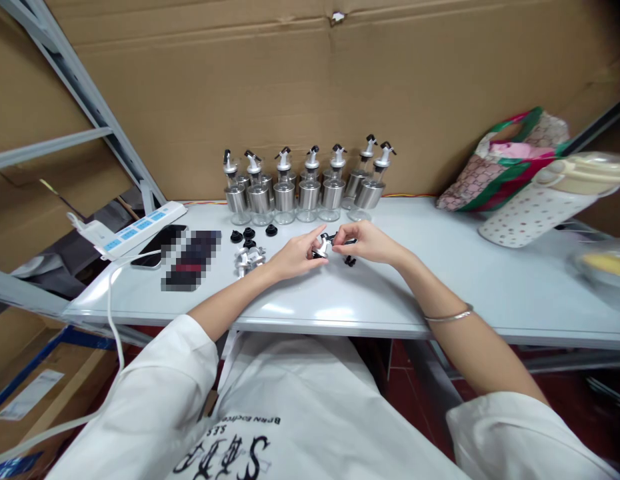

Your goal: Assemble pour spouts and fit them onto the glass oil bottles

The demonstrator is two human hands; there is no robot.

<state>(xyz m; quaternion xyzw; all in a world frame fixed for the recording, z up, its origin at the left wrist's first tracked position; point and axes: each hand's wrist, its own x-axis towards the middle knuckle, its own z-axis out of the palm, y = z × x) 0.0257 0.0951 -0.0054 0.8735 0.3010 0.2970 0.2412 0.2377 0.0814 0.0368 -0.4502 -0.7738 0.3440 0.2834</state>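
Near the middle of the grey table point(340, 300), my left hand point(299, 257) grips a silver and black pourer spout point(324, 248) between thumb and fingers. Close on its right, my right hand point(359, 241) pinches a small black part at the top of that spout. More small black parts point(350, 261) lie beneath my right hand. Silver spout pieces point(249, 259) are grouped left of my left hand, with several black stoppers point(249, 233) just behind them. Glass bottles with steel sleeves point(309, 197) stand at the back, several topped with spouts.
On the left are a white power strip point(143, 230) with a cable, a phone point(160, 247) and a blurred dark item point(193, 260). A patterned bag point(505, 160), a spotted white flask point(520, 210) and a bowl point(607, 267) are at the right. Cardboard point(290, 80) rises behind.
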